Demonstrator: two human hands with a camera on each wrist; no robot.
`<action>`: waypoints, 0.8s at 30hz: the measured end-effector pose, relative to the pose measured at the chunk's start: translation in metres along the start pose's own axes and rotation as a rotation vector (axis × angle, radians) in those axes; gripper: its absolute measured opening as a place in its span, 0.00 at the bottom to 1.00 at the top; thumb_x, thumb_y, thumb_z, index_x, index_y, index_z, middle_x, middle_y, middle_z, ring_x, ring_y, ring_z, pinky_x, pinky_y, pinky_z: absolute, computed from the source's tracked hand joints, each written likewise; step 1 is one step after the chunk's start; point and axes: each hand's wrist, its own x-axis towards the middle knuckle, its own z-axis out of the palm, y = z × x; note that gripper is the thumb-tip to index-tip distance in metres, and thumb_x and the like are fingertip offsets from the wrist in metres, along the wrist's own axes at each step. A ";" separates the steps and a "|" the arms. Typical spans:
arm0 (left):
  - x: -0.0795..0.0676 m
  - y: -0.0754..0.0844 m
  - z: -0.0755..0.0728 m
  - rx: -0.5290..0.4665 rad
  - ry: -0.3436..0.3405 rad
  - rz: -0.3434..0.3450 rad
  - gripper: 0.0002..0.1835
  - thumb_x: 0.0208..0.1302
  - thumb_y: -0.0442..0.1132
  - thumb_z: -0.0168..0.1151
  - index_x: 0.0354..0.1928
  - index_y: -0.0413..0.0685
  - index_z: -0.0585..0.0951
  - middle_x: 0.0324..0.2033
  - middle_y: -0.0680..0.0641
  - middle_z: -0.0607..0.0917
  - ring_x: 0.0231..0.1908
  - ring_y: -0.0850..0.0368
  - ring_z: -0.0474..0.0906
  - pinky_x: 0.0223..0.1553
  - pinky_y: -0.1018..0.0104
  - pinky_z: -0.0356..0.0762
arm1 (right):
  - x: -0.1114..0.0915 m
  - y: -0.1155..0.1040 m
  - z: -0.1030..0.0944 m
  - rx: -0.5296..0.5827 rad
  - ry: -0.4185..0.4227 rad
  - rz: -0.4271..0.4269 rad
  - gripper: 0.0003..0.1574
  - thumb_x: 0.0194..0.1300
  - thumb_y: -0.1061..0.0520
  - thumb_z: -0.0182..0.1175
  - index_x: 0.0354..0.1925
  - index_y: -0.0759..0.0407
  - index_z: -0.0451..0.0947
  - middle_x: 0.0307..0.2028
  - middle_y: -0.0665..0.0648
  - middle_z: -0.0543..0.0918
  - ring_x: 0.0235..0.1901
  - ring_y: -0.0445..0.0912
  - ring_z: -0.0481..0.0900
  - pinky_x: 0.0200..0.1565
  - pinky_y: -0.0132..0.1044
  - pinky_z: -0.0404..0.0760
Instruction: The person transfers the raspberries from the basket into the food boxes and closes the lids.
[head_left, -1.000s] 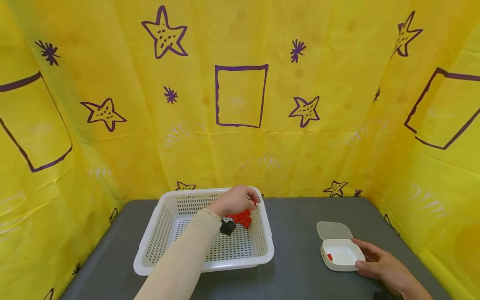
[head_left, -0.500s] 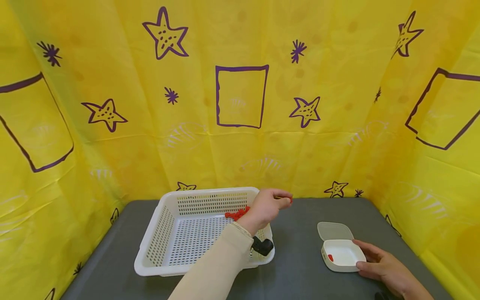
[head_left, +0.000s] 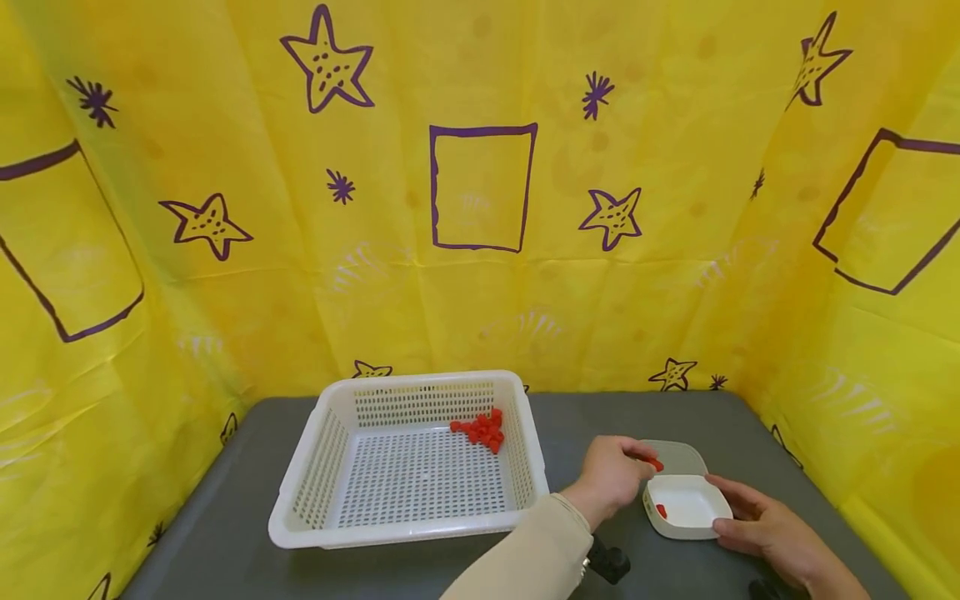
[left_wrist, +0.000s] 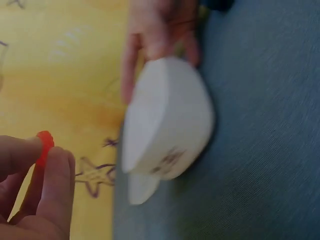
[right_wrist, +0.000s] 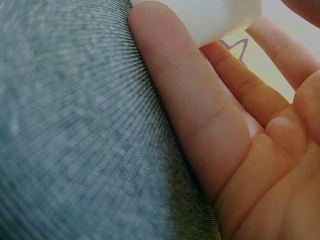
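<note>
My left hand (head_left: 611, 475) pinches a small red piece (head_left: 656, 464) between fingertips and thumb, just left of the lid (head_left: 681, 455) of a small white box (head_left: 684, 532). The left wrist view shows the lumpy red piece (left_wrist: 45, 142) more closely; its exact kind is unclear. Inside the box, near its left wall, lies another red piece (head_left: 661, 510). My right hand (head_left: 776, 533) holds the box at its right end, thumb in front and fingers behind. In the right wrist view the thumb (right_wrist: 175, 75) presses against the box's side, low along the grey cloth.
A white perforated basket (head_left: 408, 531) stands left of the box, with a heap of red pieces (head_left: 483, 431) in its back right corner. Grey cloth (head_left: 592, 417) covers the table. A yellow patterned curtain (head_left: 480, 317) encloses the back and sides.
My left hand has come out of the basket and moved right to the box, carrying a red piece. The right hand and the box have stayed in place.
</note>
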 end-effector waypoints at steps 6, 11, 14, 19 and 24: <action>-0.003 -0.019 0.029 0.106 0.022 0.004 0.09 0.52 0.23 0.70 0.29 0.46 0.88 0.22 0.58 0.78 0.25 0.66 0.72 0.25 0.72 0.75 | -0.002 -0.001 -0.002 -0.017 0.003 -0.011 0.31 0.71 0.60 0.61 0.69 0.46 0.70 0.66 0.58 0.68 0.51 0.41 0.77 0.52 0.45 0.79; -0.004 -0.027 0.035 0.178 0.029 0.053 0.09 0.51 0.23 0.69 0.28 0.45 0.88 0.20 0.57 0.78 0.23 0.67 0.72 0.24 0.74 0.74 | -0.001 -0.001 0.000 -0.025 0.000 -0.027 0.35 0.71 0.62 0.60 0.73 0.60 0.63 0.64 0.53 0.69 0.52 0.42 0.77 0.52 0.46 0.79; -0.004 -0.029 0.035 0.214 0.028 0.084 0.09 0.51 0.24 0.69 0.29 0.46 0.88 0.20 0.59 0.79 0.22 0.68 0.72 0.24 0.75 0.73 | 0.000 -0.001 -0.001 -0.020 0.006 -0.025 0.34 0.71 0.62 0.61 0.72 0.58 0.65 0.64 0.53 0.69 0.51 0.42 0.77 0.52 0.46 0.79; -0.003 -0.028 0.036 0.280 0.011 0.112 0.11 0.51 0.27 0.73 0.34 0.51 0.91 0.24 0.60 0.83 0.27 0.70 0.75 0.27 0.76 0.74 | 0.000 0.000 -0.002 -0.014 -0.001 -0.032 0.33 0.71 0.62 0.60 0.72 0.53 0.67 0.65 0.54 0.69 0.51 0.42 0.77 0.52 0.46 0.80; -0.003 -0.024 0.034 0.345 -0.045 0.142 0.19 0.47 0.34 0.79 0.44 0.58 0.91 0.35 0.59 0.88 0.40 0.69 0.79 0.39 0.74 0.75 | -0.001 0.002 -0.003 0.030 -0.054 -0.077 0.31 0.73 0.65 0.56 0.69 0.42 0.71 0.62 0.48 0.72 0.51 0.42 0.77 0.51 0.45 0.80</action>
